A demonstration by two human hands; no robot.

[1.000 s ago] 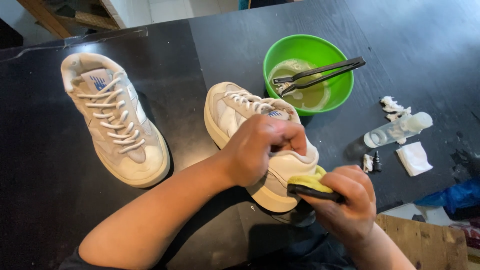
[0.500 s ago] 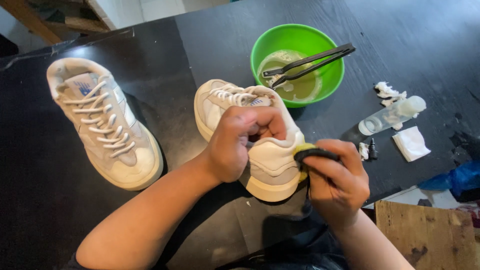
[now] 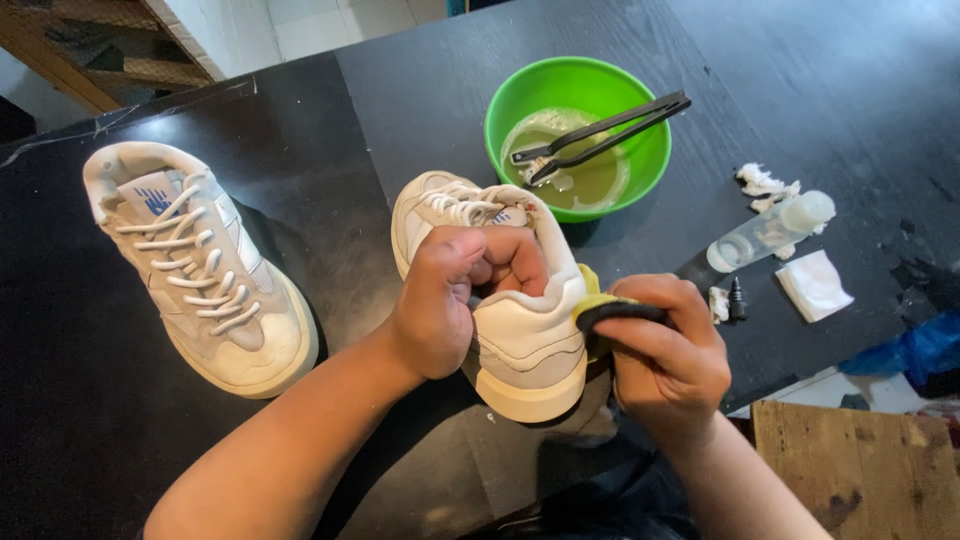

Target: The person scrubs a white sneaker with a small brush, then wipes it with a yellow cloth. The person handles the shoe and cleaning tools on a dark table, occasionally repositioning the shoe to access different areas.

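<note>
A: Left hand (image 3: 450, 300) gripping the cream low-top sneaker (image 3: 500, 290) by its heel collar, fingers curled inside, near the black table's (image 3: 120, 440) front edge.

B: Yep, right hand (image 3: 665, 365) pinching a yellow-and-black sponge (image 3: 600, 310), pressing against the heel.

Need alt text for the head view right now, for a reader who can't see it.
A left hand grips the heel collar of a cream sneaker while the right hand presses a yellow-and-black sponge against its heel. A second sneaker and a green bowl sit on the black table.
</note>
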